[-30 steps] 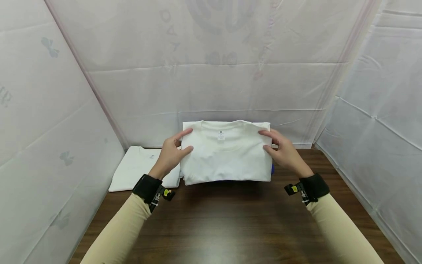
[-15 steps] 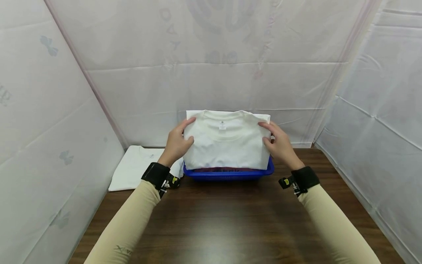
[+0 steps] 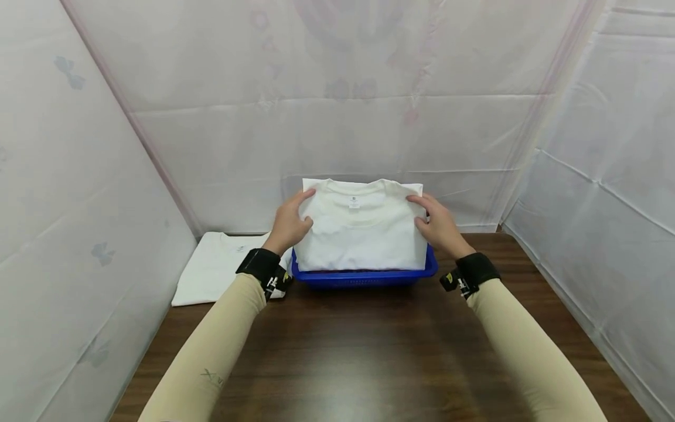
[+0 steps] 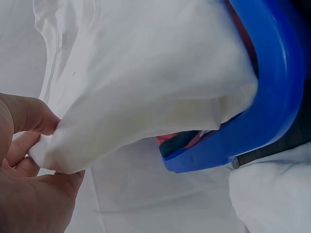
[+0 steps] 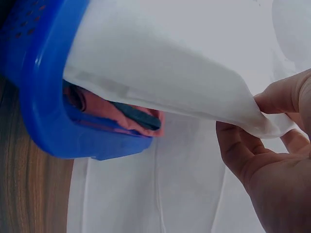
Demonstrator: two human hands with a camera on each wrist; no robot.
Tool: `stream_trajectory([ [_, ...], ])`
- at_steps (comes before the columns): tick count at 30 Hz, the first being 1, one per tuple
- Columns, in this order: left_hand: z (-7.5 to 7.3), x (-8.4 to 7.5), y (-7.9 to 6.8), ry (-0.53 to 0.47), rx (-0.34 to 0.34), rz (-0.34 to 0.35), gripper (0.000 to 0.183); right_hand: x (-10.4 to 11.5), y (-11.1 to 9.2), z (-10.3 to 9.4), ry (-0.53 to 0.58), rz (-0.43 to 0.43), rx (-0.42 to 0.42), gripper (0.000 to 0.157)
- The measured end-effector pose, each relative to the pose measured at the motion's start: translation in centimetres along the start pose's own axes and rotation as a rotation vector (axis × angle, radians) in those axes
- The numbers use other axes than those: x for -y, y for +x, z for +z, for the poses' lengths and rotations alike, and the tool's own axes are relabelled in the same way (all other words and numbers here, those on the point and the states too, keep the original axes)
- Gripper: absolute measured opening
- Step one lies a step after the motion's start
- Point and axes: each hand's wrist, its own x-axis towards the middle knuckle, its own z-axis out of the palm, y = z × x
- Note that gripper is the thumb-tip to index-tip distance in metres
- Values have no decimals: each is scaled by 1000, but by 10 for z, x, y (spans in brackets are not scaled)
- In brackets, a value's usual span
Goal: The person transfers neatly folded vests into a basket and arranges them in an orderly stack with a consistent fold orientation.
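A folded white T-shirt (image 3: 364, 243) with its neck label showing is tilted over a blue plastic basket (image 3: 364, 278). My left hand (image 3: 290, 223) pinches its left side between thumb and fingers, and my right hand (image 3: 440, 227) pinches the right side likewise. In both wrist views the shirt's lower edge lies inside the basket rim (image 4: 286, 82), while the held upper part is raised above it. Beneath the shirt, folded pink and dark green clothes (image 5: 131, 116) show in the basket; most of the basket's contents are hidden.
Another folded white T-shirt (image 3: 211, 272) lies on the brown wooden table (image 3: 348, 351), left of the basket and partly behind my left wrist. White sheeting (image 3: 343, 135) closes off the back and both sides.
Both hands have moved the T-shirt away from me and over the basket, and its lower edge has come down within the rim. The basket, mostly hidden before, now shows its front.
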Motion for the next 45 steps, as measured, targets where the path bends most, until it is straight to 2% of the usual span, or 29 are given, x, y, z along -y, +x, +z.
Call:
stream_trajectory([
  [5, 2, 8, 7, 30, 53, -21, 70, -3, 7, 6, -16, 63, 48, 51],
  [16, 2, 18, 5, 75, 163, -109, 69, -7, 19, 20, -9, 158, 205, 53],
  [22, 6, 21, 8, 120, 192, -100, 68, -11, 20, 25, 1, 216, 249, 53],
  [34, 15, 29, 9, 145, 218, -72, 70, -14, 24, 31, -61, 181, 292, 54],
  [40, 18, 41, 10, 196, 259, -79, 77, -15, 25, 34, -107, 167, 321, 56],
  [45, 17, 42, 9, 237, 303, -83, 79, -15, 23, 35, -135, 153, 340, 56],
])
